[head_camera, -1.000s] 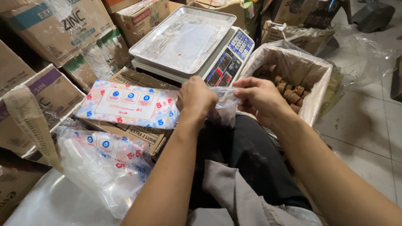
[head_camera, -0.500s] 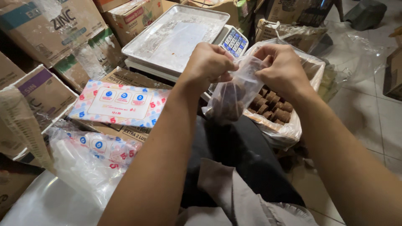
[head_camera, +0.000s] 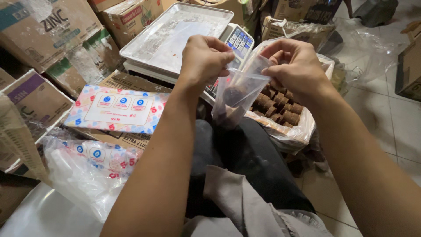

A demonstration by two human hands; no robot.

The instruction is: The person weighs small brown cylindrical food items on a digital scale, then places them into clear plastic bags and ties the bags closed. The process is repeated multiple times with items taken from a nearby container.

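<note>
Both my hands hold up a small clear plastic bag [head_camera: 237, 94] by its top edge, in front of my chest. My left hand [head_camera: 206, 59] pinches the left side of the opening and my right hand [head_camera: 296, 66] pinches the right side. A dark brown round block sits inside the bag. Behind the bag stands a lined box [head_camera: 302, 127] filled with several brown blocks [head_camera: 280, 107]. A weighing scale with a metal tray [head_camera: 175, 33] and a keypad [head_camera: 240, 40] stands just beyond my left hand.
A flat colourful packet of bags [head_camera: 116, 109] lies on a cardboard box to the left, with a loose plastic packet [head_camera: 87, 162] below it. Cardboard boxes [head_camera: 41, 26] stack along the left and back. Tiled floor [head_camera: 390, 118] lies to the right.
My hands have lifted the clear bag from my lap up in front of the scale, and the bag now hangs open-topped with a brown block inside.
</note>
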